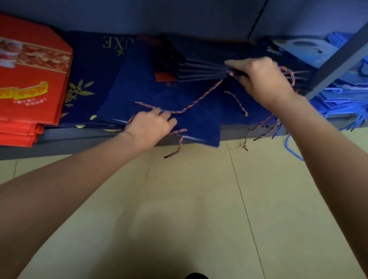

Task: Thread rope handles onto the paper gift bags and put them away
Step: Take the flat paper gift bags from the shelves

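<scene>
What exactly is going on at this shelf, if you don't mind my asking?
A person is working on dark blue paper gift bags lying on a low shelf. The left hand rests on the top bag beside a multicoloured rope handle, while the right hand grips the rope's other end at a stack of bags.

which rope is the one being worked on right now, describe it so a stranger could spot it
On the low shelf, find the flat navy bag between the two hands. The multicoloured twisted rope runs diagonally across it from the left hand up to the right hand. The other loose ropes lie unheld.
</scene>
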A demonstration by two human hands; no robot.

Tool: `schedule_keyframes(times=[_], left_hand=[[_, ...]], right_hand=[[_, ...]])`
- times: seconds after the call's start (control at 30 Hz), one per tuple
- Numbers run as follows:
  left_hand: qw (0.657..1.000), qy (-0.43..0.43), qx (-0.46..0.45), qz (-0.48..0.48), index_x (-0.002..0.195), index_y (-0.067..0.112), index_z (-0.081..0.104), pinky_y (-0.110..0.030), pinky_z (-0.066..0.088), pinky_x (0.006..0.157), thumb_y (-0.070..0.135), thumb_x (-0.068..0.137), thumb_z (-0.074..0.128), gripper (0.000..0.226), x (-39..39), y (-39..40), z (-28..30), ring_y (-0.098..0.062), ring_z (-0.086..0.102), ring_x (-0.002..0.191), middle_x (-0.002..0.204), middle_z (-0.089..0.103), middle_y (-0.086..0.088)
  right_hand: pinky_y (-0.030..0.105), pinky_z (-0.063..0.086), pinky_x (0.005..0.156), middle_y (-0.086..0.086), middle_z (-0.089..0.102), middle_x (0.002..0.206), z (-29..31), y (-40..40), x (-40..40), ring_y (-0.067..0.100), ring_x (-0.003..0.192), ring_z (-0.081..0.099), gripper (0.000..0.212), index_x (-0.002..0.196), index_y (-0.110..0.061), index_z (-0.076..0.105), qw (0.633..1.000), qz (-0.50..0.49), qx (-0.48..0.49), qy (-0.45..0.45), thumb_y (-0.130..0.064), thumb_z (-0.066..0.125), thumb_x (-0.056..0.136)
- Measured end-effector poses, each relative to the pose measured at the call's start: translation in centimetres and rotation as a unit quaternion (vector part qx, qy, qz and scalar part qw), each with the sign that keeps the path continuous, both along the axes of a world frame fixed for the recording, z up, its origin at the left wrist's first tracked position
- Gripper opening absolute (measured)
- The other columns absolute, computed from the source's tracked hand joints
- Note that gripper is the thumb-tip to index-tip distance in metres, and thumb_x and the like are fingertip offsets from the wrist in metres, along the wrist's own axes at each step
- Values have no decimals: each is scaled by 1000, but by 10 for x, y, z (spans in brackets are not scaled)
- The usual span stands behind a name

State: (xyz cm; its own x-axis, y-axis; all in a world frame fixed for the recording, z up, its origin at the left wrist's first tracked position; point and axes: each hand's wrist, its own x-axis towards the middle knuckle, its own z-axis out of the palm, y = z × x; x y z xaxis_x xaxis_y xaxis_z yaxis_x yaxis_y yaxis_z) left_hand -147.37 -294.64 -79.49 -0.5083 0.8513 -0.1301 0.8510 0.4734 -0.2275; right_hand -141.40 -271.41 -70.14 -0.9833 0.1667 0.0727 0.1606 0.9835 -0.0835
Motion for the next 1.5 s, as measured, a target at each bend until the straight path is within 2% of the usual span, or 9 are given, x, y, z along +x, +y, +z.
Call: schedule_keyframes(times=[0.4,0.53,0.6,0.73,0.8,0.97,1.3,1.43,1.5], left_hand=[[869,-347,341,86,123,6,58,-25,24,107,6,93,50,31,1,23,6,-27,40,132,139,47,-13],[530,-635,429,363,129,17,46,-34,41,94,37,100,34,37,-29,-26,31,-23,55,110,125,55,-3],[457,-703,381,388,120,20,54,-38,49,87,43,98,38,36,-33,-43,34,-21,62,104,118,62,-1],[547,-632,336,434,127,13,46,-28,49,69,13,93,55,35,-16,-54,23,-15,62,87,113,62,-4],[589,-585,348,437,136,18,35,-29,47,70,2,91,54,51,-18,-53,20,-18,58,92,102,60,-4],[646,-518,336,449,145,21,26,-31,50,74,-9,90,41,64,-28,-34,18,-23,55,105,116,57,-6],[536,-459,375,601,106,15,63,-39,42,104,-7,91,39,36,-2,-59,86,-27,51,120,129,55,-15],[524,-536,221,625,119,12,59,-32,49,83,-1,94,40,34,32,-57,180,-29,49,120,134,49,-10],[526,-566,180,609,105,14,60,-24,52,55,3,96,42,22,57,-45,232,-22,57,91,126,50,-6]], right_hand=[[44,42,91,21,60,122,44,12,-15,40,112,54,41,133,-20,52,999,4,50,-11,-10,51,93],[37,53,55,12,69,100,-2,-43,33,32,82,68,35,114,-15,62,991,62,106,50,-14,44,84],[35,55,52,11,70,101,-37,-85,64,28,83,69,37,108,-12,67,992,114,37,34,-27,42,84],[48,50,90,14,61,124,-74,-95,93,34,114,58,37,111,-10,67,992,121,-24,-32,-26,64,78],[52,44,98,21,55,126,-86,-61,101,40,118,51,46,117,-6,63,982,-116,-134,63,-21,70,74],[30,48,84,11,58,124,-87,-37,116,21,101,58,51,120,-8,46,709,-403,-577,28,-17,74,79],[40,57,82,6,58,124,20,-36,118,21,99,64,54,130,-7,42,653,-373,-656,61,-3,67,83],[26,58,57,5,67,96,107,-28,157,8,60,67,35,117,-9,55,564,-405,-719,-30,3,59,85],[30,57,71,11,66,97,144,-17,184,13,61,65,37,122,-2,55,542,-451,-706,-69,1,59,85]])
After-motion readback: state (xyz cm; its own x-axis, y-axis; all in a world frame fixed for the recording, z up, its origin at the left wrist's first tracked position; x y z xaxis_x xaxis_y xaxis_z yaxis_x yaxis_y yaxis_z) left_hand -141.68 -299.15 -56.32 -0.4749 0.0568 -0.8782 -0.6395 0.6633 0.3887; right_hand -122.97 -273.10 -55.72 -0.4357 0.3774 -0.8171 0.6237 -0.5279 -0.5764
